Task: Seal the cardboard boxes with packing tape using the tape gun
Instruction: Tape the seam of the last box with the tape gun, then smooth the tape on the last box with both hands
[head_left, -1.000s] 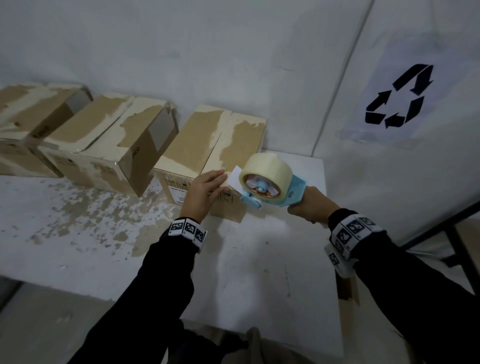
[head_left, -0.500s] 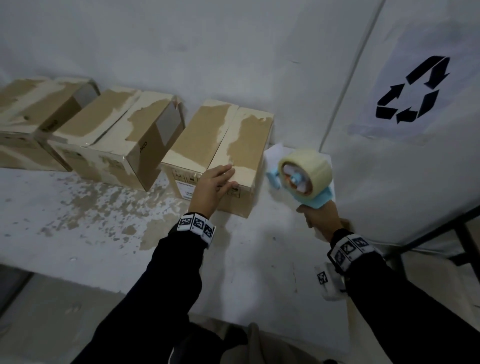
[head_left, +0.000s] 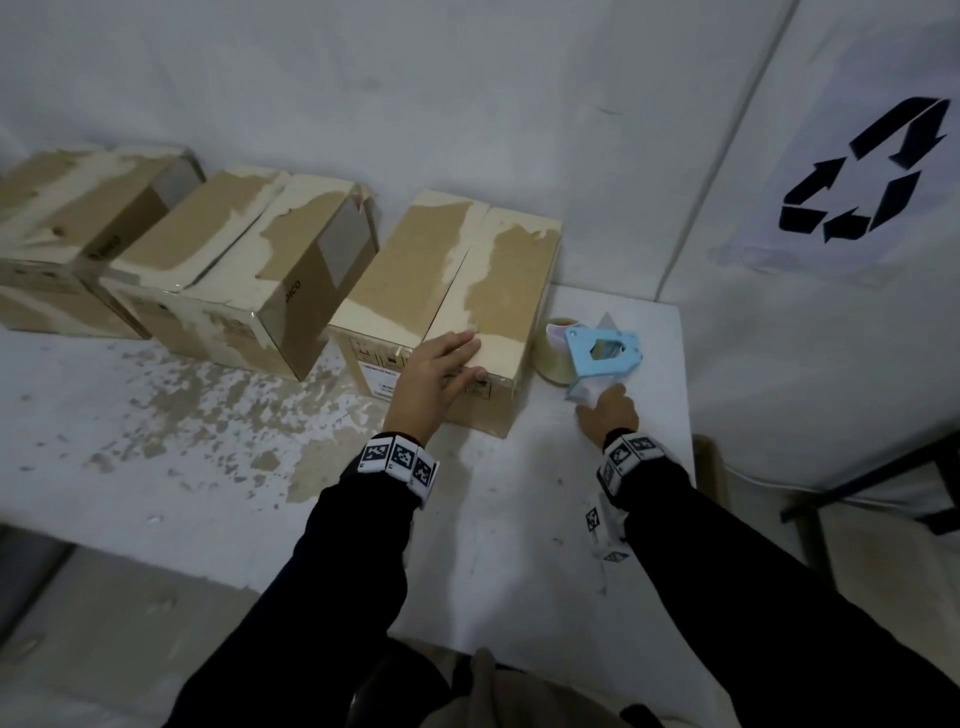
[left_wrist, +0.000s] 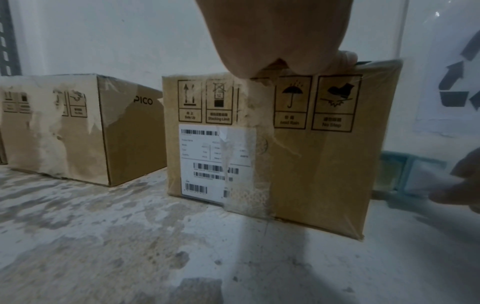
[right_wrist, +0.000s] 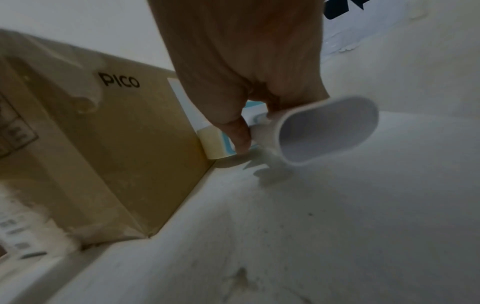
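Note:
The rightmost cardboard box (head_left: 467, 275) stands on the white table (head_left: 493, 519), flaps closed, with clear tape over its front face (left_wrist: 285, 154). My left hand (head_left: 436, 379) rests on its near top edge, fingers stretched across the lid and thumb on the front. The blue tape gun (head_left: 602, 353) with its tape roll (head_left: 550, 358) lies on the table just right of the box. My right hand (head_left: 608, 415) grips its white handle (right_wrist: 324, 131). In the right wrist view the tape roll (right_wrist: 213, 146) sits against the box's side.
Two more cardboard boxes (head_left: 249, 270) (head_left: 78, 223) stand in a row to the left along the white wall. A sheet with a recycling symbol (head_left: 867, 171) hangs at the right. The table's right edge (head_left: 687, 415) runs close to the tape gun.
My right hand has carried the tape gun from the box's near edge off to the right and down onto the table beside it. The left hand has stayed on the box.

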